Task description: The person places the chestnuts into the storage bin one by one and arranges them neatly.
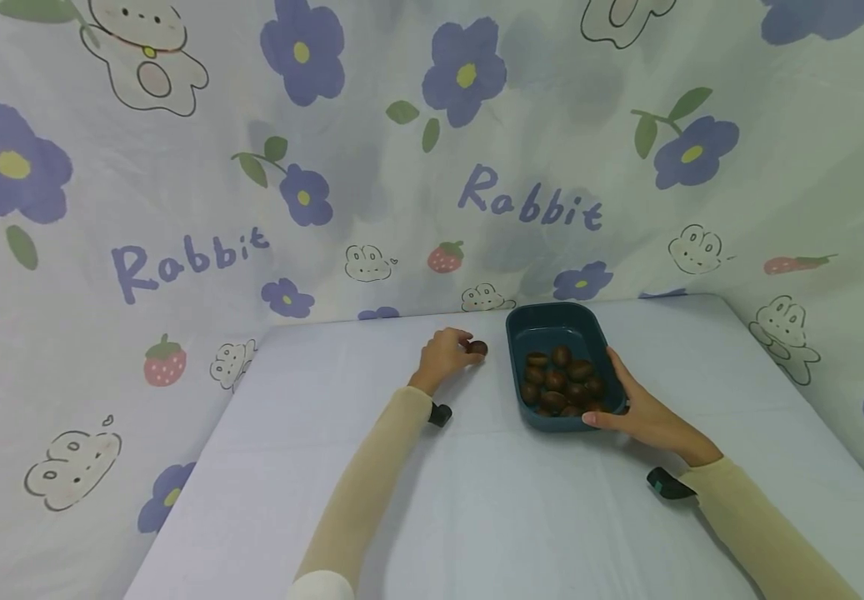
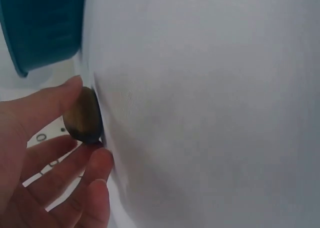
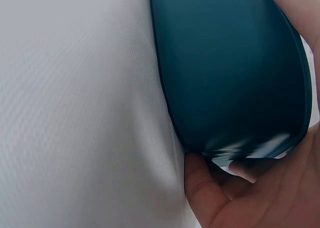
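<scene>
A brown chestnut (image 1: pixel 478 347) sits low at the white tabletop, left of a dark teal plastic box (image 1: pixel 551 314). My left hand (image 1: pixel 445 358) has its thumb on one side of that chestnut (image 2: pixel 84 117) and its bent fingers at the other. Several more chestnuts (image 1: pixel 555 380) lie loose in the near part of the box, while its far floor shows bare. At the box's near right corner, my right hand (image 1: pixel 645 414) grips the wall, thumb at the near rim and fingers along the right side. The right wrist view shows the box's outer wall (image 3: pixel 225 63) close up.
A white cloth (image 1: pixel 476 508) covers the table. Behind it hangs a curtain (image 1: pixel 372 167) printed with flowers, rabbits and strawberries, meeting the table's back edge just beyond the box. Small black devices (image 1: pixel 441 414) are worn at both wrists.
</scene>
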`<state>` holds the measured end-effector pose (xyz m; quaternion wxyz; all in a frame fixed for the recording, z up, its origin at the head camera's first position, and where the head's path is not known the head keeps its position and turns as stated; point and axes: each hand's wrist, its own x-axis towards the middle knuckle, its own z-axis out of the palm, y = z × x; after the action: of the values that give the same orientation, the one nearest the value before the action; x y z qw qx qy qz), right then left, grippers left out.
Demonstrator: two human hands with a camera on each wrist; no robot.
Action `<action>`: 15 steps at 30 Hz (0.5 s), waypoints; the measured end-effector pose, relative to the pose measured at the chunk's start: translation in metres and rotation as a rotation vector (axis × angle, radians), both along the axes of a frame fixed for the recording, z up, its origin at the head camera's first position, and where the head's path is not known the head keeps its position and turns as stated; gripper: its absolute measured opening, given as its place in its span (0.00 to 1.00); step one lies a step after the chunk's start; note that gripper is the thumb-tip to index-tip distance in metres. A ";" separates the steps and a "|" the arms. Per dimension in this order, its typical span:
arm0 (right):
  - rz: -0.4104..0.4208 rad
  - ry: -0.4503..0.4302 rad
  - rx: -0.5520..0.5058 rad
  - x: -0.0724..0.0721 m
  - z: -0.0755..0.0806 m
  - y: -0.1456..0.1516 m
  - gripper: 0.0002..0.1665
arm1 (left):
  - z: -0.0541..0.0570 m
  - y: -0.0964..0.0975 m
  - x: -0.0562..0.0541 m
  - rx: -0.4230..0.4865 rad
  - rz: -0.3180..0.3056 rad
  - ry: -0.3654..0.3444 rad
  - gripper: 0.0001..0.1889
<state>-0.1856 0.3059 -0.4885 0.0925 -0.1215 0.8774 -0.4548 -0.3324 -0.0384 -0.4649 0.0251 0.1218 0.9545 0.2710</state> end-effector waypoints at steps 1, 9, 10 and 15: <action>0.000 0.000 0.001 0.000 0.000 0.000 0.75 | 0.000 0.001 0.000 -0.008 -0.002 0.005 0.27; -0.009 -0.006 0.012 -0.001 -0.001 0.000 0.75 | -0.001 0.006 -0.002 -0.036 0.000 0.005 0.23; -0.008 -0.004 0.012 -0.001 -0.001 0.000 0.75 | -0.001 0.007 -0.002 -0.032 0.003 0.004 0.22; -0.004 0.004 0.008 0.000 0.000 0.000 0.75 | 0.000 0.009 -0.001 0.007 0.008 0.004 0.18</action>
<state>-0.1858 0.3058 -0.4887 0.0902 -0.1201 0.8797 -0.4512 -0.3332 -0.0296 -0.4653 0.0217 0.1183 0.9542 0.2740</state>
